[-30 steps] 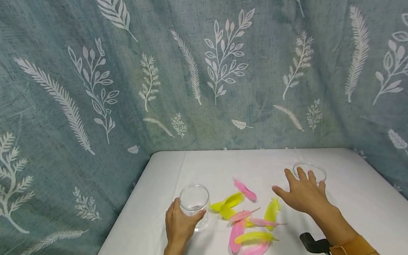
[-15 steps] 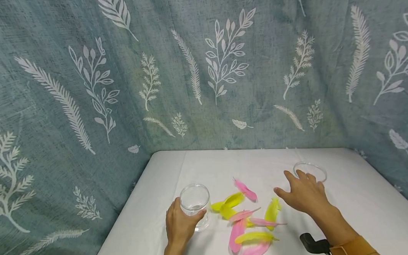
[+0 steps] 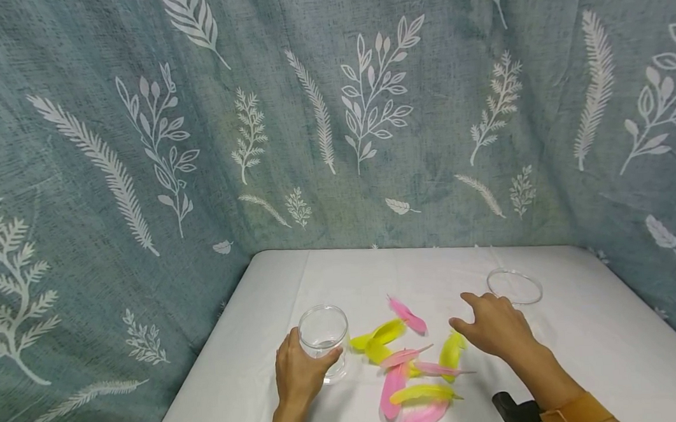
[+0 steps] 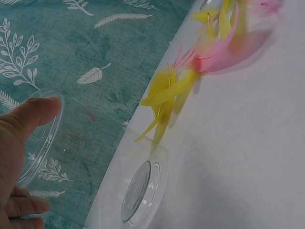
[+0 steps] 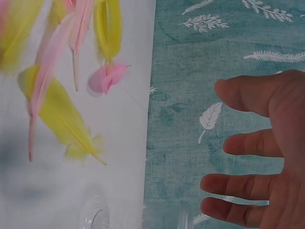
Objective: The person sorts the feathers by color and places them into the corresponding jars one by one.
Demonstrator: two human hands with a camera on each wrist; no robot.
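My left hand (image 3: pixel 300 372) holds a clear container (image 3: pixel 323 326) by its side, thumb and fingers spread around it. In the left wrist view the thumb lies on the clear rim, and the round base (image 4: pixel 138 191) shows near the white tabletop. My right hand (image 3: pixel 493 327) is raised over the table's right side, fingers apart in the right wrist view, with nothing in them. Beyond it is a clear round rim (image 3: pixel 514 286); a clear rounded piece (image 5: pixel 97 217) appears low in the right wrist view. Between the hands lie several pink feathers (image 3: pixel 408 315) and yellow feathers (image 3: pixel 422 393).
A white-covered table (image 3: pixel 352 267) carries everything. Behind and beside it hangs a teal cloth (image 3: pixel 429 193) with white leaf prints. A black curved piece (image 3: pixel 515 409) sticks out by the right sleeve (image 3: pixel 580 412).
My right hand has drawn back slightly from the clear rim, toward me and to the left, uncovering more of it. The left hand, container and feathers stay in place.
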